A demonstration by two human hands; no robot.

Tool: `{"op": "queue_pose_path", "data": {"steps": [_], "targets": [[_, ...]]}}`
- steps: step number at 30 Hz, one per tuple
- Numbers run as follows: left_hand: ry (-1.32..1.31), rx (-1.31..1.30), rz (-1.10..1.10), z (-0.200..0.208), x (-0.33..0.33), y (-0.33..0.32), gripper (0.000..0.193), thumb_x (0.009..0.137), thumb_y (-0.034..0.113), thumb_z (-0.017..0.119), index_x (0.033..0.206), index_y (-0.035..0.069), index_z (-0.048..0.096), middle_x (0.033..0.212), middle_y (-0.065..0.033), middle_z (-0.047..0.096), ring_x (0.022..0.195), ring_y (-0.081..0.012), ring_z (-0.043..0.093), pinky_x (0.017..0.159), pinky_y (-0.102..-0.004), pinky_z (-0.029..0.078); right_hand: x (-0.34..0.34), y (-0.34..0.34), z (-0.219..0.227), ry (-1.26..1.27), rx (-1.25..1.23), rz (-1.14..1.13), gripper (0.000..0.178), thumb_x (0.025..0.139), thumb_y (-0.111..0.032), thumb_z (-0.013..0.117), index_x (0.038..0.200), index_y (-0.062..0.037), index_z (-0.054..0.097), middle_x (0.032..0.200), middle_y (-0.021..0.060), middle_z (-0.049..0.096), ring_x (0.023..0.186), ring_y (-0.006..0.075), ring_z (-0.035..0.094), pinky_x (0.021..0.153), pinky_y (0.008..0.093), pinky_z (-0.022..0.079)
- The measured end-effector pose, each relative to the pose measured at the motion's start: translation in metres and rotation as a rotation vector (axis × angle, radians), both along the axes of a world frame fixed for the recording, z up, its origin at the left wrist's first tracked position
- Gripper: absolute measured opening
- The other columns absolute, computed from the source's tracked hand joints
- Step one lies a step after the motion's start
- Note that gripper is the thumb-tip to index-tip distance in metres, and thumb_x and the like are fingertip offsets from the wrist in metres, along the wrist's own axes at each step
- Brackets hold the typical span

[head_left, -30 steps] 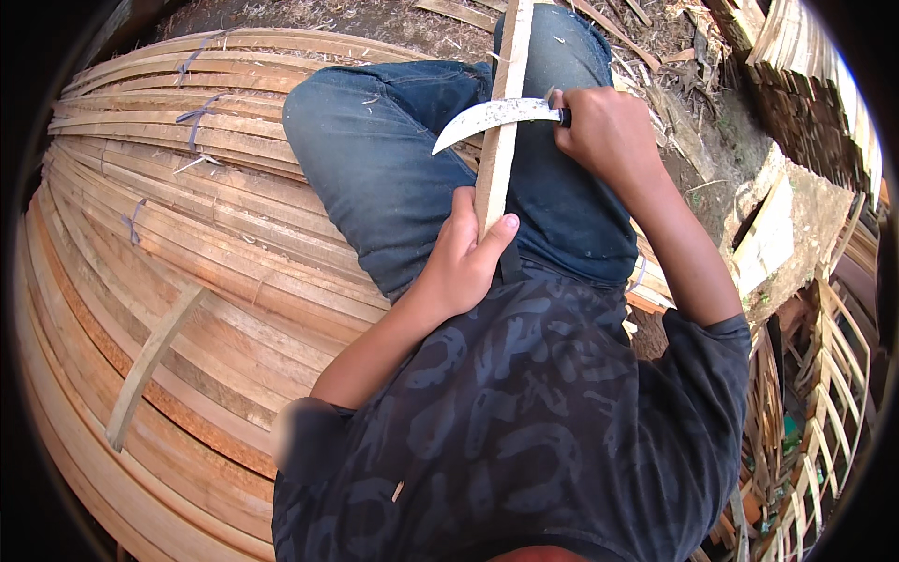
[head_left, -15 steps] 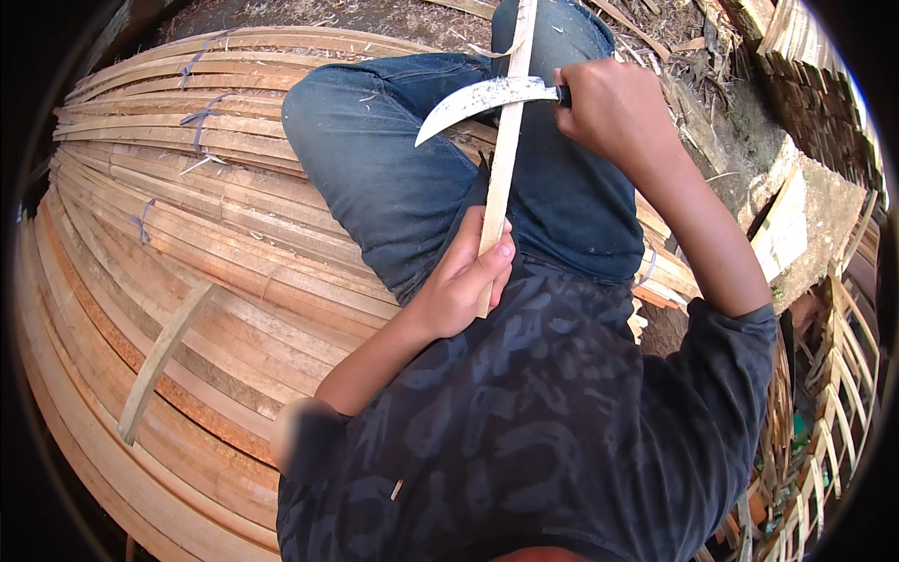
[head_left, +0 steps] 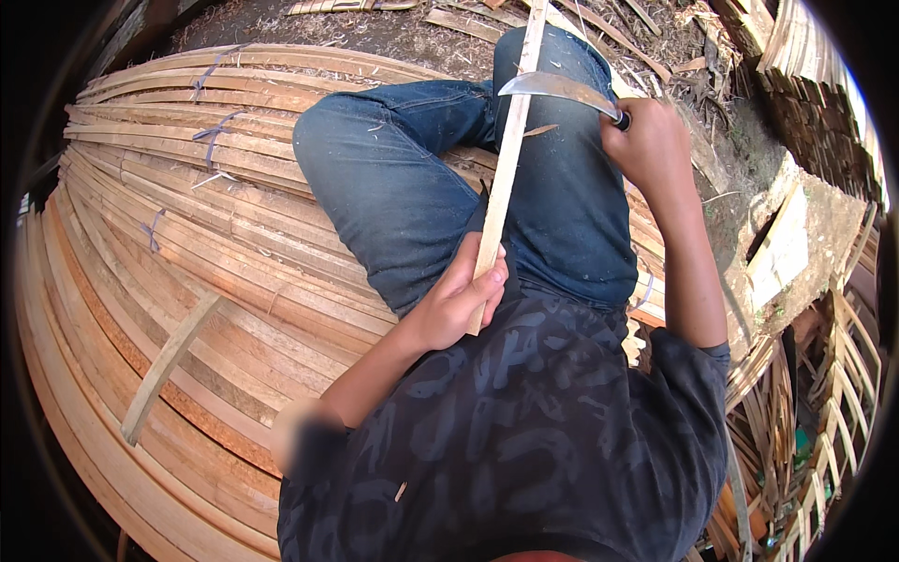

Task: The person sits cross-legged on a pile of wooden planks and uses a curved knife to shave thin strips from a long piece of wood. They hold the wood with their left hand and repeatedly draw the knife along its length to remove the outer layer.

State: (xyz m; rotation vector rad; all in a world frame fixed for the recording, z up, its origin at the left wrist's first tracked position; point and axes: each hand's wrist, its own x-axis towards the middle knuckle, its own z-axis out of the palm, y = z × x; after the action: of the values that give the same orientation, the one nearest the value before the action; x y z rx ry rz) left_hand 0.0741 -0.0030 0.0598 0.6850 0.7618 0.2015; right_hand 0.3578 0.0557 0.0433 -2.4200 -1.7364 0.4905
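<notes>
A long, pale wooden strip (head_left: 510,150) runs from my waist up past my bent right knee. My left hand (head_left: 462,292) is closed around its near end, thumb on top. In my right hand (head_left: 653,142) I grip the dark handle of a knife with a curved blade (head_left: 567,88). The blade's tip part crosses the strip over my right thigh, and the rest reaches right to my fist. A thin curled shaving (head_left: 541,130) lies on my jeans just below the blade. The strip's far end runs out of view at the top.
Bundles of long wooden slats (head_left: 234,215), tied with bluish strings, spread under and left of me. A short curved slat (head_left: 170,365) lies across them. Shavings litter the ground (head_left: 365,30) ahead. Stacked wood (head_left: 815,94) and a flat block (head_left: 815,234) stand at the right.
My right hand has moved right and slightly down, drawing the blade so only its tip part crosses the strip. A shaving now lies on my thigh. My left hand keeps its hold.
</notes>
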Motion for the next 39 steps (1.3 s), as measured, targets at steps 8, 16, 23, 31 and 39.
{"op": "queue_pose_path", "data": {"steps": [8,16,23,31,39], "targets": [[0.068,0.081,-0.006,-0.005,-0.006,0.008,0.035,0.102,0.029,0.043,0.124,0.003,0.036,0.088,-0.0041,0.041,0.059,-0.0097,0.042,0.050,-0.0237,0.039,0.047,0.040,-0.023,-0.247,-0.002,0.058,0.018,0.073,-0.019,0.066,0.079,-0.0039,0.072,0.077,0.0213,0.069,0.074,0.0373,0.069,0.069,0.0447,0.056],[0.121,0.151,-0.085,0.003,-0.003,0.004,0.028,0.103,0.025,0.042,0.116,0.002,0.036,0.085,-0.0037,0.044,0.058,-0.0082,0.046,0.052,-0.0231,0.040,0.020,0.008,-0.005,-0.155,-0.076,0.017,0.025,0.074,-0.024,0.067,0.091,-0.0076,0.075,0.081,0.0215,0.070,0.076,0.0344,0.070,0.071,0.0442,0.056],[0.100,0.118,0.008,-0.001,0.001,0.018,0.030,0.102,0.026,0.042,0.119,0.001,0.037,0.088,-0.0046,0.043,0.060,-0.0081,0.043,0.048,-0.0224,0.038,0.006,0.052,-0.028,-0.126,0.043,0.145,0.020,0.068,-0.021,0.069,0.085,-0.0131,0.076,0.077,0.0162,0.070,0.074,0.0323,0.069,0.069,0.0412,0.056],[0.173,0.137,-0.022,0.003,0.012,0.032,0.029,0.103,0.027,0.042,0.115,0.001,0.037,0.087,-0.0055,0.044,0.058,-0.0081,0.045,0.045,-0.0235,0.038,0.002,0.051,-0.031,-0.138,0.053,0.102,0.019,0.068,-0.020,0.067,0.079,-0.0065,0.074,0.076,0.0186,0.069,0.074,0.0338,0.069,0.069,0.0433,0.056],[0.197,0.262,-0.070,0.009,0.011,0.023,0.028,0.103,0.027,0.043,0.110,0.001,0.036,0.076,-0.0031,0.045,0.055,-0.0073,0.046,0.047,-0.0224,0.041,0.053,0.057,-0.031,-0.266,0.023,0.046,0.018,0.071,-0.017,0.064,0.072,0.0005,0.069,0.076,0.0224,0.068,0.071,0.0365,0.070,0.066,0.0447,0.056]]}}
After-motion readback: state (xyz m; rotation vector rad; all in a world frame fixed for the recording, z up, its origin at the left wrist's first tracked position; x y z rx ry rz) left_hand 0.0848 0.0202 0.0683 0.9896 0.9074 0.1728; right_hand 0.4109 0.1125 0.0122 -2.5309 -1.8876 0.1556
